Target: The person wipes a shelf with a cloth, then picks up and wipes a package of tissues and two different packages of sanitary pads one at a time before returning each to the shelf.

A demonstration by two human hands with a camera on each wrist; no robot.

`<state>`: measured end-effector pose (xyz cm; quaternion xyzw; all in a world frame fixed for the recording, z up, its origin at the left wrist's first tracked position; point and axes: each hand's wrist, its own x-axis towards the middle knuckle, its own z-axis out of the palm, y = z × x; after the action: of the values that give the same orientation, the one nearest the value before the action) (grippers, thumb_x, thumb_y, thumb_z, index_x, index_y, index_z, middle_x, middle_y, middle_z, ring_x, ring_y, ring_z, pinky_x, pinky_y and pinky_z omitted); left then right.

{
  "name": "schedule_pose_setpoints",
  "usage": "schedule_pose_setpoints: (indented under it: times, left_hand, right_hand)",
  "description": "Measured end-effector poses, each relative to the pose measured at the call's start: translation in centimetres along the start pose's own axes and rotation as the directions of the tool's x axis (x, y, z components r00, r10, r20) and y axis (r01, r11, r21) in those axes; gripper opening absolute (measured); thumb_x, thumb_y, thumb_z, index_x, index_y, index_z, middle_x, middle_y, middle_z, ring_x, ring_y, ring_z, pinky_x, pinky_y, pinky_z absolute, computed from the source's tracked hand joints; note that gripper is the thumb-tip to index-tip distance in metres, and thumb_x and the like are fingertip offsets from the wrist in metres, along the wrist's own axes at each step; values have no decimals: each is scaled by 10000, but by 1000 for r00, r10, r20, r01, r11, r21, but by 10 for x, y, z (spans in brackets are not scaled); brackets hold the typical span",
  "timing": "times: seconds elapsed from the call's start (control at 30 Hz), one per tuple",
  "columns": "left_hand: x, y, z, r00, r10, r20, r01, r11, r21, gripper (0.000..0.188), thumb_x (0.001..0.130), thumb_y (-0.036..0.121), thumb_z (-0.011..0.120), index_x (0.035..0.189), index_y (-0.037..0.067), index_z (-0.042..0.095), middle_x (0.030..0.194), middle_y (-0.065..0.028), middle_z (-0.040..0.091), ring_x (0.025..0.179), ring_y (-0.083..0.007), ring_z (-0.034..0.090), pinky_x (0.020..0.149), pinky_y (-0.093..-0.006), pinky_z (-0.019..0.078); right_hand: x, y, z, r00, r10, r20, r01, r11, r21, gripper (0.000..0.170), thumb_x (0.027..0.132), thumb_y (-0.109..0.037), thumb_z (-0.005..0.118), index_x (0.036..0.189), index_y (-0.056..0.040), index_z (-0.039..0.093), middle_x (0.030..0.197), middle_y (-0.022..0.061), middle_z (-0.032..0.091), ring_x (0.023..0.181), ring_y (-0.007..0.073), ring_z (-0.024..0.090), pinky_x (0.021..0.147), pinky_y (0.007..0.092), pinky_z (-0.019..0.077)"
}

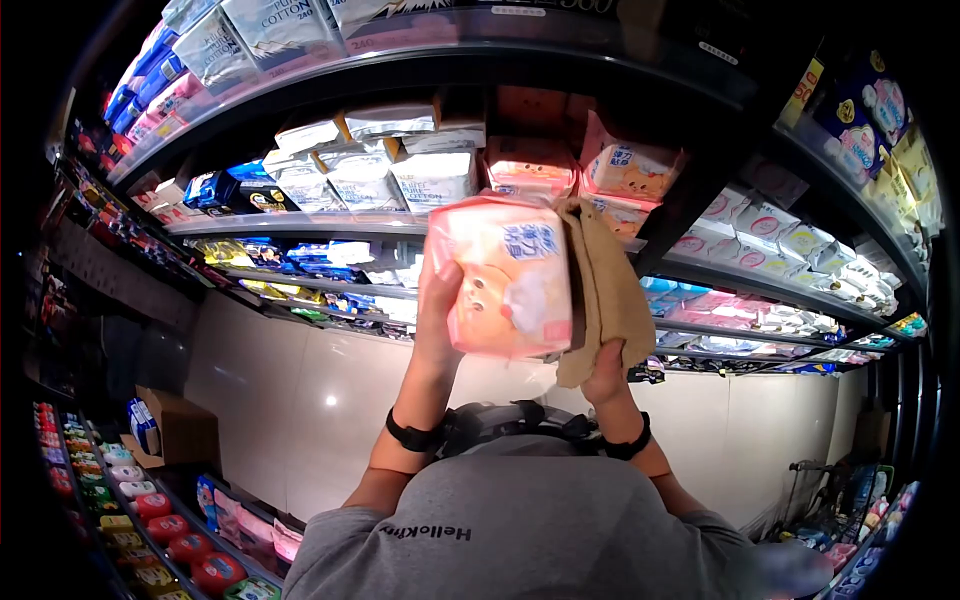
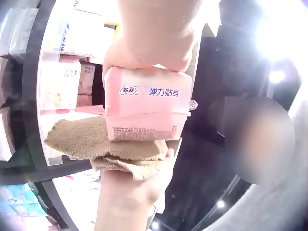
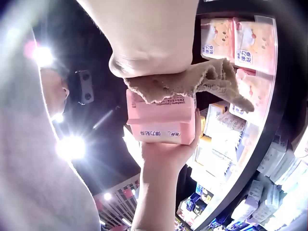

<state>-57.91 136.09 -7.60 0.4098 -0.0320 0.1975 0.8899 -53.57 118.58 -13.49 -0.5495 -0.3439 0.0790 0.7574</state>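
Note:
In the head view, my left hand (image 1: 436,295) grips a pink pack of sanitary pads (image 1: 515,290) by its side, thumb over the front with the bear face. My right hand (image 1: 606,374) holds a folded brown cloth (image 1: 615,295) by its lower end, up along the pack's right side. The left wrist view shows the pack's printed end (image 2: 149,103) between the left hand and the cloth (image 2: 86,137). In the right wrist view the cloth (image 3: 166,86) lies between the right hand and the pack (image 3: 161,120), its loose end hanging toward the shelf.
Behind the pack, a shelf (image 1: 380,226) carries similar pink packs (image 1: 630,165) and white packs (image 1: 365,180). More stocked shelves run left and right. A cardboard box (image 1: 180,425) stands on the pale floor (image 1: 290,390), and a cart (image 1: 810,500) is at lower right.

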Motion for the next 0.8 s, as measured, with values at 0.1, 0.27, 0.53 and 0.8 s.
schedule_pose_setpoints:
  times: [0.1,0.27,0.53,0.8]
  left_hand:
    - [2,2,4,999,46,-27,-46,999,-14,649,791,299,510,1293,18,210,1203,-142,416,1097,-216,440,898,-325,383]
    - [-3,0,7,987,-10,158,-35,960,279,668,728,181,565,1292,2,255,1259,-104,359,1118,-179,400,931,-304,320]
    - [13,23,8,880,36,473,-321,780,538,685,549,56,585,1216,10,436,1192,-100,362,1140,-202,362,953,-291,272]
    - [24,-4,-9,905,72,419,-320,765,559,540,622,62,573,1148,-1,469,1161,-126,437,1107,-202,406,934,-292,306]
  right_hand:
    - [10,-12,12,973,-216,86,231,929,-289,740,824,-489,398,1274,77,239,1310,210,295,1218,297,295,967,350,258]
    - [18,-22,4,949,-285,136,315,835,-451,783,827,-479,384,1296,98,138,1359,234,180,1253,322,223,1004,349,188]
    - [30,-20,-8,1000,-6,8,5,996,88,683,869,-501,306,1303,18,209,1314,111,310,1195,211,323,982,335,258]
    - [77,1,-25,871,476,120,-437,642,629,492,878,-370,427,1207,-5,402,1173,82,480,1047,167,473,909,276,348]
